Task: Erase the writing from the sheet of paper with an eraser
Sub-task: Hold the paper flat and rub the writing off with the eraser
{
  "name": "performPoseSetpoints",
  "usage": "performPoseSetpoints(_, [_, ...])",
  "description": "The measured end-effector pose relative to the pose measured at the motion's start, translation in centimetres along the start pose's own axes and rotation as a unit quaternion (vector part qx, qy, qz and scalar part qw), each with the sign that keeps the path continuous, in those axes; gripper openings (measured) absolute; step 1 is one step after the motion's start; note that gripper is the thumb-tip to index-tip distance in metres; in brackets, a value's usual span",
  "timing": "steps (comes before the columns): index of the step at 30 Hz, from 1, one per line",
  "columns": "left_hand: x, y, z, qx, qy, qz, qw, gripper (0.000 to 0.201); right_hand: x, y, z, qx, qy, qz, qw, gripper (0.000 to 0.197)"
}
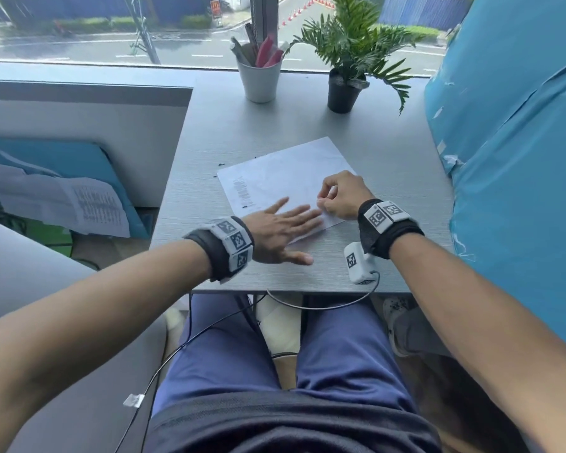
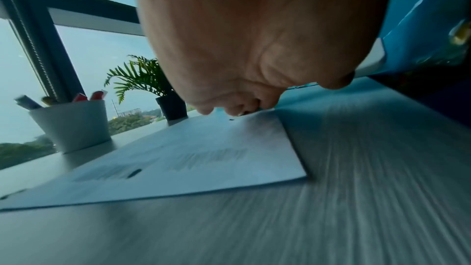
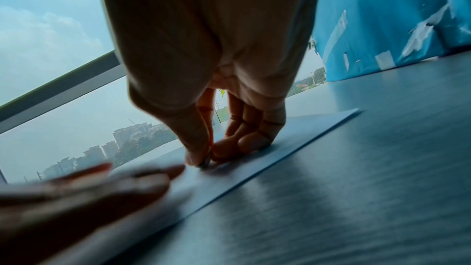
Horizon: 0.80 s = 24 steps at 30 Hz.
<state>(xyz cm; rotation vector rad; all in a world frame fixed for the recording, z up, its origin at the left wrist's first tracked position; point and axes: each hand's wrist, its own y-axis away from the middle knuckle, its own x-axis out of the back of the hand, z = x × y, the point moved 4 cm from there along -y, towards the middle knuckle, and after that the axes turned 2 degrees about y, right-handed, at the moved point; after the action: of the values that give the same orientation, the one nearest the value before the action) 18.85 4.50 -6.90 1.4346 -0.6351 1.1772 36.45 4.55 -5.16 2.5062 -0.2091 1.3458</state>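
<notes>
A white sheet of paper (image 1: 285, 171) lies skewed on the grey table (image 1: 242, 132), with a block of writing (image 1: 244, 192) near its left edge. My left hand (image 1: 281, 225) lies flat with straight fingers on the sheet's near corner. My right hand (image 1: 339, 199) pinches a small eraser (image 3: 205, 163) between thumb and forefinger and presses its tip onto the paper (image 3: 280, 128) just beyond the left fingertips (image 3: 175, 169). The eraser is almost hidden by the fingers. In the left wrist view the sheet (image 2: 203, 148) shows blurred writing (image 2: 211, 158).
A white cup of pens (image 1: 260, 78) and a potted plant (image 1: 347, 89) stand at the table's far edge by the window. Dark eraser crumbs (image 1: 221, 164) lie off the sheet's far left corner. A blue wrapped bulk (image 1: 510, 158) borders the right side, a low partition (image 1: 79, 103) the left.
</notes>
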Motion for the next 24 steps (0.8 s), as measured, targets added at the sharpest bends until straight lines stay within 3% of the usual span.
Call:
performPoseSetpoints(3, [-0.6,-0.6,-0.8,0.022,0.036,0.001,0.999,0.087,0.1,0.1,-0.1,0.001,-0.003,-0.002,1.0,0.006])
performPoseSetpoints(10, [-0.1,1.5,-6.0,0.222,0.057,0.018,0.973,0.098,0.0,0.0,0.1,-0.008,-0.018,-0.012,1.0,0.004])
performPoseSetpoints(12, [0.0,1.7,-6.2,0.246,0.058,0.031,0.967,0.103,0.0,0.0,0.1,-0.009,-0.02,-0.012,1.0,0.003])
performPoseSetpoints(17, [-0.3,1.5,-4.3,0.119,0.145,0.03,0.982,0.116,0.1,0.3,-0.3,-0.008,0.0,-0.008,1.0,0.003])
performPoseSetpoints(21, [-0.8,1.3,-4.9,0.132,0.189,0.01,0.973,0.128,-0.2,0.7,-1.5,0.004,0.045,0.016,0.999,0.005])
performPoseSetpoints(24, [-0.8,0.9,-5.0,0.147,0.17,-0.014,0.974,0.13,-1.5,2.1,-3.7,0.059,0.045,-0.008,0.997,0.006])
